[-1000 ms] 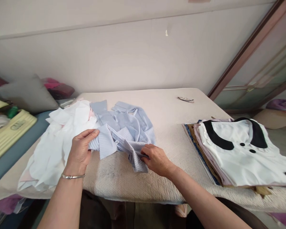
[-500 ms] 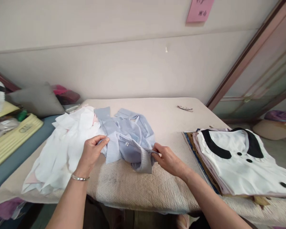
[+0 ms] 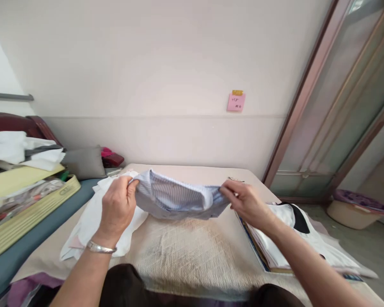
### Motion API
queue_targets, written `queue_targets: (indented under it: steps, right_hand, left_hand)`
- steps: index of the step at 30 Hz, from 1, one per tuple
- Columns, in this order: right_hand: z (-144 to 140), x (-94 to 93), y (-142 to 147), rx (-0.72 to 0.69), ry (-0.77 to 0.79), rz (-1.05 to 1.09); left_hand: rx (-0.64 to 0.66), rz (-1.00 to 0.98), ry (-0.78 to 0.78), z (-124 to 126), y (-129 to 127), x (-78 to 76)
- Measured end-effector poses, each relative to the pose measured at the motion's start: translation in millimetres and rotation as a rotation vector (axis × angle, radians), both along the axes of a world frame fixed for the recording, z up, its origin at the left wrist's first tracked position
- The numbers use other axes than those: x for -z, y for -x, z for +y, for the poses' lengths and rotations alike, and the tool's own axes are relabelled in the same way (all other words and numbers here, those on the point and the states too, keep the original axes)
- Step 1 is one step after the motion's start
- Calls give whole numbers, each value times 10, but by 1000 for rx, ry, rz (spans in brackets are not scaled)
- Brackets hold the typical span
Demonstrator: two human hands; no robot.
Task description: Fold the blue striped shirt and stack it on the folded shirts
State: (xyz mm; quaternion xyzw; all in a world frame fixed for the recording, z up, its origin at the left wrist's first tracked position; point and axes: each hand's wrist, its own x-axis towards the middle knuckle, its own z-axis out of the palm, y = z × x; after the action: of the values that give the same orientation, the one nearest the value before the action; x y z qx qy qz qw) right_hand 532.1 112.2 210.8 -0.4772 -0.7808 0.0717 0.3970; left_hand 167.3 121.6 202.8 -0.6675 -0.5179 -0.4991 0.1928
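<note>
A light blue striped shirt (image 3: pixel 182 198) is stretched between my two hands, lifted above the padded table. My left hand (image 3: pixel 120 204) pinches its left end, and a silver bracelet circles that wrist. At the opposite end, my right hand (image 3: pixel 243 198) has the fabric gripped between thumb and fingers. The shirt sags between them, its opening facing me; its lower part is folded out of sight. White garments (image 3: pixel 89 226) lie behind and below my left hand. Under my right forearm is a stack of folded clothes, topped by a white shirt with a black collar (image 3: pixel 299 217).
The table (image 3: pixel 192 256) has a beige cloth cover and stands against the wall. Glasses (image 3: pixel 235 179) lie near its back edge. A yellow container (image 3: pixel 35 209) of packaged items sits at the left, near a grey pillow (image 3: pixel 85 162). A lidded bin (image 3: pixel 358 209) stands at the right.
The blue striped shirt has gone from lying on the table to hanging raised and stretched between my hands. My hands have moved up and farther apart. The camera view has tilted upward.
</note>
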Motion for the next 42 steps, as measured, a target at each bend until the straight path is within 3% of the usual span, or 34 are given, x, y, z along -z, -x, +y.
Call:
queue_targets:
  steps: [4,7,10,14,16,18,20,23,25,27,29,35,38,40,42]
  right_hand:
    - [-196,-875,-1,88,-119,69]
    - [-243,-1251,-32,134,-228,33]
    - [-40,-1241,-71,116,-250,-93]
    - [607,-889,-122,142,-153,-292]
    - [968,-844,-162,235,-175,-332]
    - [1262,-995,-216,316,-231,-317]
    - [1432,-1293,-280,398,-338,-257]
    - [1402,-1713,-365,497,-619,-149]
    - [1223,-1772,-391,517,-719,-153]
    - [997,-1573,-390,525,-716,-219]
    - [801,-1136,-378,534,-641,-292]
    - [633,826,-366,487,-65,-486]
    - [637,1678,-387,428,232,-589]
    - [619,2068,-414,371,381,-626]
    - [593,2296,-445,329,470,-634]
  left_hand:
    - [-44,1,-147,-313,24,-719]
    - [-41,-21,-172,-380,41,-961]
    - [-60,21,-73,-120,44,-834]
    - [-66,130,193,601,-92,-403]
    - [-50,153,275,956,-228,-362]
    - [-34,136,264,1226,-374,-535]
    - [-16,97,164,1386,-506,-858]
    - [-25,83,-19,1420,-639,-1302]
    - [-22,94,-93,1342,-669,-1369]
    - [-12,108,-98,1243,-655,-1180]
    - [-8,134,-33,1171,-617,-764]
    - [98,208,429,1109,-571,1055]
    - [146,284,712,1022,-589,1800]
    - [219,355,862,965,-573,2091]
    - [284,398,972,961,-517,2192]
